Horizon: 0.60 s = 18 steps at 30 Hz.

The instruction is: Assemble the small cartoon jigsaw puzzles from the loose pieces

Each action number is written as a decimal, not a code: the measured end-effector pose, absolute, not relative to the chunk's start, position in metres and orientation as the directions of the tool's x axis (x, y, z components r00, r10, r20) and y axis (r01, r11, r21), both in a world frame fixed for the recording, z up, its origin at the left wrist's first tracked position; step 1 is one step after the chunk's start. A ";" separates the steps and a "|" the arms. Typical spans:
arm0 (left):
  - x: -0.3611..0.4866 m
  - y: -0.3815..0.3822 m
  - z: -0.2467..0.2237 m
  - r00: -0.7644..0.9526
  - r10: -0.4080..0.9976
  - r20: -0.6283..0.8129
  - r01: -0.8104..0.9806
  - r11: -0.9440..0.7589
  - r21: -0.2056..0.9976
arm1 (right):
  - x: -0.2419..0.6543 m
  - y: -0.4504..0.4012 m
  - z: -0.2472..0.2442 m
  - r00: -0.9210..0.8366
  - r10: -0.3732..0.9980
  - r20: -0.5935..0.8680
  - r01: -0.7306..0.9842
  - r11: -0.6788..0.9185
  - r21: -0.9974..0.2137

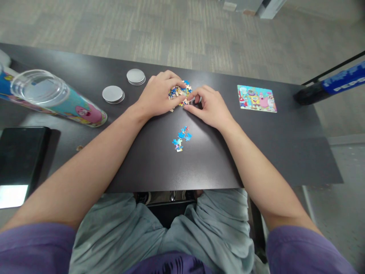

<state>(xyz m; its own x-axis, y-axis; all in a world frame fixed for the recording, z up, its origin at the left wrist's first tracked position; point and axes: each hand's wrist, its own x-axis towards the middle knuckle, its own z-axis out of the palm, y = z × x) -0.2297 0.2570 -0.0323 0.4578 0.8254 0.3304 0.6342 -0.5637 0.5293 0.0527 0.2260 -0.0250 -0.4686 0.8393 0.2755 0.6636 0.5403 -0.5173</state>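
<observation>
A heap of jigsaw puzzle pieces [182, 91], blue, yellow and tan, lies near the far edge of the dark table. My left hand [161, 95] rests over its left side, fingers spread and partly covering it. On the right side, my right hand [209, 104] touches the heap's edge with curled fingers, thumb and forefinger apart. No piece can be made out in its grasp. Closer to me lies a small cluster of mostly blue puzzle pieces [181, 137], some touching or overlapping. A colourful cartoon picture card [256, 99] lies flat, right of my right hand.
Two short stacks of round discs, one nearer [112, 94] and one farther [136, 76], sit left of my left hand. A clear-topped cartoon tube [82, 108] stands farther left, by a black flat device [23, 156]. A blue Pepsi-marked cylinder [336, 82] is at the right edge.
</observation>
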 end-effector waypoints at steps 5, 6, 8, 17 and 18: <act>-0.227 0.260 -0.042 0.430 0.810 0.398 0.616 -0.585 0.528 | 0.045 0.226 -0.024 -0.435 0.859 0.270 0.664 0.509 -0.548; -0.226 0.261 -0.044 0.425 0.808 0.408 0.613 -0.589 0.527 | 0.046 0.226 -0.022 -0.430 0.860 0.273 0.662 0.506 -0.553; -0.226 0.262 -0.047 0.424 0.803 0.419 0.609 -0.595 0.524 | 0.049 0.228 -0.021 -0.417 0.864 0.282 0.660 0.502 -0.559; -0.226 0.256 -0.037 0.463 0.791 0.400 0.602 -0.612 0.513 | 0.060 0.235 -0.017 -0.387 0.879 0.280 0.651 0.475 -0.592; -0.225 0.254 -0.036 0.472 0.787 0.398 0.602 -0.617 0.506 | 0.062 0.235 -0.016 -0.386 0.877 0.285 0.641 0.478 -0.601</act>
